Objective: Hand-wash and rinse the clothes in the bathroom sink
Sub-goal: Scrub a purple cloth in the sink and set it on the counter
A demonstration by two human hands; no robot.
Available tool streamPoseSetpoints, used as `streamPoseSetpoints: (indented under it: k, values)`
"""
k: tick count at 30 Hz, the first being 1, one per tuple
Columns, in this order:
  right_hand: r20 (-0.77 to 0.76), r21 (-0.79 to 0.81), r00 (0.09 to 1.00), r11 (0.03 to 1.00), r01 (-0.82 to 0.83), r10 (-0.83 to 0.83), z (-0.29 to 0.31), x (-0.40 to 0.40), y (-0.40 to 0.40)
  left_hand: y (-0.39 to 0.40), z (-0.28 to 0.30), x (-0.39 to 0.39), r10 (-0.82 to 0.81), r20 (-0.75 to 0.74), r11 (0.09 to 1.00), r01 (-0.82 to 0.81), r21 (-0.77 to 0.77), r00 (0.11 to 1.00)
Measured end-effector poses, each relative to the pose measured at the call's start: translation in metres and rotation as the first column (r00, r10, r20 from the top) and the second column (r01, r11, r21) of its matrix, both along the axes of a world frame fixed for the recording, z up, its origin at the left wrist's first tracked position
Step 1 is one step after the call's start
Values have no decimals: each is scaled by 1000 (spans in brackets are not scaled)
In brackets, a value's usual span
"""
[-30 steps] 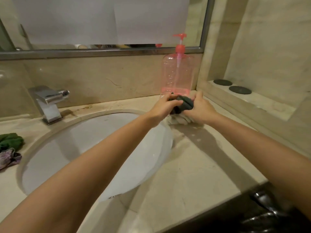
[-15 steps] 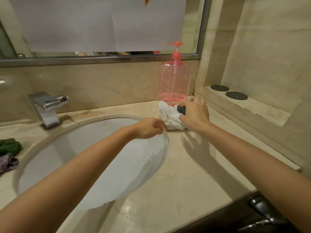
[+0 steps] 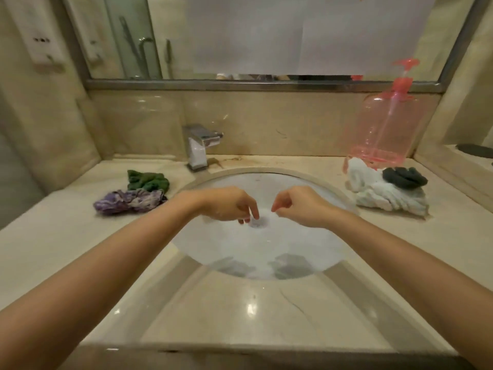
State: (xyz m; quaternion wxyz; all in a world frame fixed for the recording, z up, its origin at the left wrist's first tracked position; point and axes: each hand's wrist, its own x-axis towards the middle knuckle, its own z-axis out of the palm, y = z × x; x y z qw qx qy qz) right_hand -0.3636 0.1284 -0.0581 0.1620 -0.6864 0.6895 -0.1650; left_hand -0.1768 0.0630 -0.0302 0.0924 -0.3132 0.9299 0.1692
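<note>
Both my hands hang over the round white sink (image 3: 266, 265), holding nothing. My left hand (image 3: 229, 204) points its fingers down toward the drain (image 3: 259, 222). My right hand (image 3: 298, 205) hovers beside it with fingers loosely curled. On the counter to the right lies a wrung white cloth (image 3: 386, 193) with a dark twisted cloth (image 3: 404, 177) on top. Left of the sink sit a green cloth (image 3: 148, 180) and a purple patterned cloth (image 3: 129, 201), both crumpled. The sink holds no clothes.
A chrome faucet (image 3: 200, 145) stands at the back left of the sink. A pink pump bottle (image 3: 386, 129) stands at the back right, behind the white cloth. A mirror runs above the marble counter (image 3: 266, 311). A raised ledge (image 3: 472, 153) is at far right.
My hands let go of the dark cloth on the white cloth by the pump bottle and came back over the sink. The view swung left to centre on the sink.
</note>
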Motion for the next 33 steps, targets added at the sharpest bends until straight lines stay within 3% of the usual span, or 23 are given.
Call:
streamPoseSetpoints:
  k: [5, 10, 14, 18, 21, 23, 25, 27, 29, 33]
  values:
    - [78, 34, 979, 981, -191, 187, -7, 75, -29, -16, -9, 90, 178, -101, 968, -192, -159, 979]
    - [176, -4, 954, 969, -246, 242, -18, 126, -50, -36, -32, 160, 414, -361, 764, -534, -361, 836]
    - [290, -48, 933, 977, -207, 212, -31, 151, -61, -42, -46, 189, 704, -315, 575, -771, -272, 636]
    - [410, -60, 903, 992, -113, 128, -49, 157, -66, -49, -49, 201, 763, -266, 511, -802, -310, 589]
    - [488, -73, 871, 997, -22, 55, -61, 153, -68, -46, -46, 197, 753, -262, 523, -791, -318, 603]
    - [536, -82, 844, 996, 34, 15, -67, 148, -69, -39, -44, 188, 713, -402, 549, -814, -189, 574]
    - [558, -79, 830, 994, 72, -16, -69, 142, -73, -34, -41, 174, 692, -548, 612, -784, 100, 470]
    - [563, -87, 826, 992, 92, -27, -68, 136, -77, -34, -38, 156, 708, -581, 670, -641, 375, 401]
    - [563, -103, 826, 989, 110, -33, -66, 127, -80, -40, -38, 136, 709, -585, 691, -554, 464, 395]
    - [544, -103, 832, 975, 195, -109, -66, 106, -82, -56, -46, 94, 713, -563, 696, -517, 498, 418]
